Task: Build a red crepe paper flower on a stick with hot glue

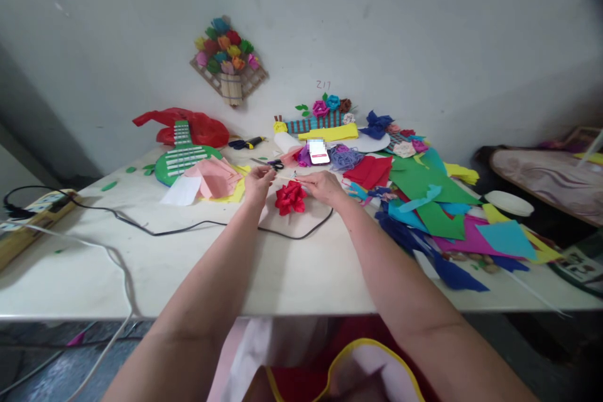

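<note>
My left hand (259,184) and my right hand (322,186) reach over the table with fingertips pinched together, facing each other. A thin pale piece seems to run between them, too small to make out. Just below and between the hands lies a red paper flower (289,198) with pointed petals. Beyond my left fingers are dark-handled scissors (273,165). A phone (318,151) with a lit screen stands behind the hands.
Sheets of coloured paper (438,201) pile up on the right. At left sit a green guitar-shaped craft (172,166), pink paper (214,179) and a power strip (40,220). A black cable (183,226) crosses the table (188,276) below the flower.
</note>
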Available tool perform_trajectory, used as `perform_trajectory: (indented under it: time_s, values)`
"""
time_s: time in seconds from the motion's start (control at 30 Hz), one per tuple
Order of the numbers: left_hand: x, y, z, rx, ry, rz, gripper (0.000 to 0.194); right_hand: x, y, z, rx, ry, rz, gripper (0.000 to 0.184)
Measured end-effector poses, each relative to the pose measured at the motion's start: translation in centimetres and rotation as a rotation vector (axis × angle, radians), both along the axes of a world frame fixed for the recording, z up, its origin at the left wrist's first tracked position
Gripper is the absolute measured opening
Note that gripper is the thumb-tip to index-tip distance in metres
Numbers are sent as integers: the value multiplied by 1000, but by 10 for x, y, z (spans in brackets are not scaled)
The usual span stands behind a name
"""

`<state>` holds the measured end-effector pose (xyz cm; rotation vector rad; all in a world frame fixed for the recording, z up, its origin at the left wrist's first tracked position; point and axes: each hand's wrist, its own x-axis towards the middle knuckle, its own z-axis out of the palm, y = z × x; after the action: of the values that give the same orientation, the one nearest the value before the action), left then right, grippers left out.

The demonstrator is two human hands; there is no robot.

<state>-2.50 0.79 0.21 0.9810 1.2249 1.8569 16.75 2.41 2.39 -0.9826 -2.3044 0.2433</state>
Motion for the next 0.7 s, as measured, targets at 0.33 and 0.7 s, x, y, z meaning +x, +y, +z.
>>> perform_trajectory:
  time_s: [0.33, 0.7]
  values:
    - [-1, -2, 0, -59, 130, -275, 15, 0, 7, -5, -129, 200, 45, 26]
    - [9, -11, 2, -55, 170, -513, 18, -3, 11, -8, -276, 326, 181, 29]
